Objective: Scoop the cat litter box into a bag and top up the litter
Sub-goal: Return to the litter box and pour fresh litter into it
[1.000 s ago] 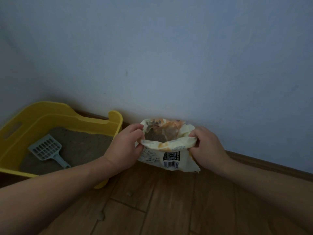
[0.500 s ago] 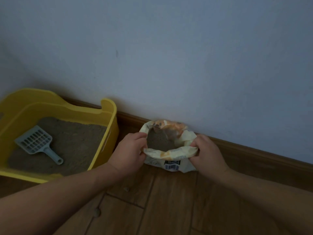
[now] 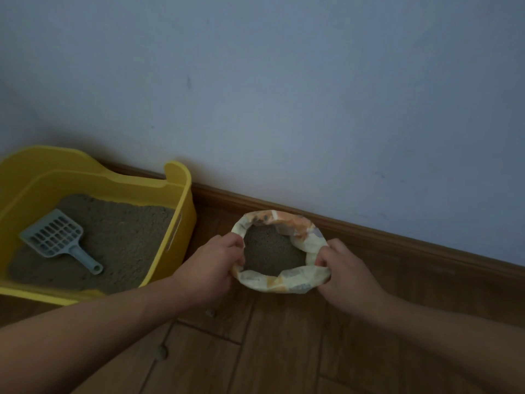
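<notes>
A cream and orange litter bag (image 3: 287, 281) stands on the wooden floor by the skirting board, its mouth rolled down and wide, grey litter showing inside. My left hand (image 3: 211, 267) grips the bag's left rim. My right hand (image 3: 345, 273) grips its right rim. To the left sits the yellow litter box (image 3: 181, 200), filled with brown-grey litter. A pale blue slotted scoop (image 3: 58, 238) lies flat on that litter, handle pointing toward the lower right.
A plain pale wall rises behind everything, with a brown skirting board (image 3: 369, 231) along its foot. Wooden floor planks (image 3: 284, 351) spread in front, with a few small dark bits (image 3: 162, 352) lying on them.
The bag's mouth has been spread wider and rolled lower, so the litter inside shows fully. The view has tipped down and shifted, moving the box and bag lower in frame.
</notes>
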Available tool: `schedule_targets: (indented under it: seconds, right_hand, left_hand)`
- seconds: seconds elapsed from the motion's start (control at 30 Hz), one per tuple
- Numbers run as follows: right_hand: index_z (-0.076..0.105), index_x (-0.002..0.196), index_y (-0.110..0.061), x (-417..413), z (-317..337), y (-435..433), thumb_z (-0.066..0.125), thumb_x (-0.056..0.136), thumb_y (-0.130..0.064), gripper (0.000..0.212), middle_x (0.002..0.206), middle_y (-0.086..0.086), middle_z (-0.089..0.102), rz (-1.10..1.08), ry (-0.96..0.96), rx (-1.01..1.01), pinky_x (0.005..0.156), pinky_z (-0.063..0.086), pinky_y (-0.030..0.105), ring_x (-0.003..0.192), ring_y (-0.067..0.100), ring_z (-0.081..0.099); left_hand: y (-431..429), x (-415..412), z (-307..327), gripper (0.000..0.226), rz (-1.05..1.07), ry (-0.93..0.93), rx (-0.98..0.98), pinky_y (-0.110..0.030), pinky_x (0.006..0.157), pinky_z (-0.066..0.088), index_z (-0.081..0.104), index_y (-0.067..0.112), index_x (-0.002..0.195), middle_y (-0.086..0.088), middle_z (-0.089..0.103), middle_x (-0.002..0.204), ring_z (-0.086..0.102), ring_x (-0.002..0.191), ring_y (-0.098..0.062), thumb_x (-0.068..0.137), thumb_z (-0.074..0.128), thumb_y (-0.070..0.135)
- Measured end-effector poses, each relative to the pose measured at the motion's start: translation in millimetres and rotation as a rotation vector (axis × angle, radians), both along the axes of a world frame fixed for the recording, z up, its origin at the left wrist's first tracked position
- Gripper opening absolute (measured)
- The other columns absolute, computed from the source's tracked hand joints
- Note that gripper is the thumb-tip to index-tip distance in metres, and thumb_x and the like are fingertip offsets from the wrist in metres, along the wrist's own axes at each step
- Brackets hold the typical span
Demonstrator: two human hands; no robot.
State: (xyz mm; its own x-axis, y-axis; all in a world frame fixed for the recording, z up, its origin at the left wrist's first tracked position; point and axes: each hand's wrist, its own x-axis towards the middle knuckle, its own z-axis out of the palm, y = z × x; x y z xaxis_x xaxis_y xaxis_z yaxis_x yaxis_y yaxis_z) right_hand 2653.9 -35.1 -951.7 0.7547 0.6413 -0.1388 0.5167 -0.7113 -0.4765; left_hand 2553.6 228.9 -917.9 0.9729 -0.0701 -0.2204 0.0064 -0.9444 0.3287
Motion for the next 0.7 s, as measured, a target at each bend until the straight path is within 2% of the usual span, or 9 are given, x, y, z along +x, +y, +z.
schedule_targets:
  seconds: [0.17, 0.37, 0.6, 0.7]
  right_hand:
    - [0.049, 0.096, -0.03, -4, 4, -5, 0.069, 0.082, -0.019, 0.027, 0.103, -0.012, 0.035, 0.046, 0.049, -0.074, 0.057, 0.038, 0.019, 0.079, 0.004, 0.047]
    - [0.054, 0.103, -0.028, -1, 10, -5, 0.072, 0.082, -0.027, 0.028, 0.109, -0.012, 0.039, 0.019, 0.063, -0.042, 0.071, 0.051, 0.027, 0.084, 0.005, 0.05]
    - [0.055, 0.107, -0.031, -4, 9, -8, 0.076, 0.081, -0.043, 0.035, 0.116, -0.017, 0.041, 0.015, 0.075, -0.022, 0.075, 0.052, 0.022, 0.087, 0.0, 0.052]
    - [0.054, 0.106, -0.033, -4, 12, -8, 0.076, 0.081, -0.042, 0.035, 0.118, -0.018, 0.041, 0.013, 0.077, -0.031, 0.068, 0.044, 0.014, 0.085, -0.004, 0.05]
  left_hand:
    - [0, -7, -6, 0.029, -0.052, 0.076, 0.006, -0.033, 0.103, 0.041, 0.068, 0.031, 0.11, 0.013, 0.045, 0.128, 0.048, 0.116, -0.011, 0.085, 0.063, 0.015]
    - [7, -7, -1, 0.032, -0.036, 0.032, -0.008, -0.027, 0.1, 0.044, 0.068, 0.031, 0.117, 0.013, 0.043, 0.135, 0.047, 0.12, -0.009, 0.088, 0.064, 0.019]
    - [6, -10, 5, 0.031, -0.039, 0.005, 0.013, -0.027, 0.096, 0.048, 0.067, 0.034, 0.117, 0.013, 0.042, 0.139, 0.051, 0.117, -0.009, 0.086, 0.068, 0.032]
    - [7, -10, 7, 0.034, -0.031, 0.001, 0.02, -0.028, 0.096, 0.049, 0.066, 0.035, 0.118, 0.014, 0.041, 0.142, 0.053, 0.116, -0.009, 0.084, 0.07, 0.037]
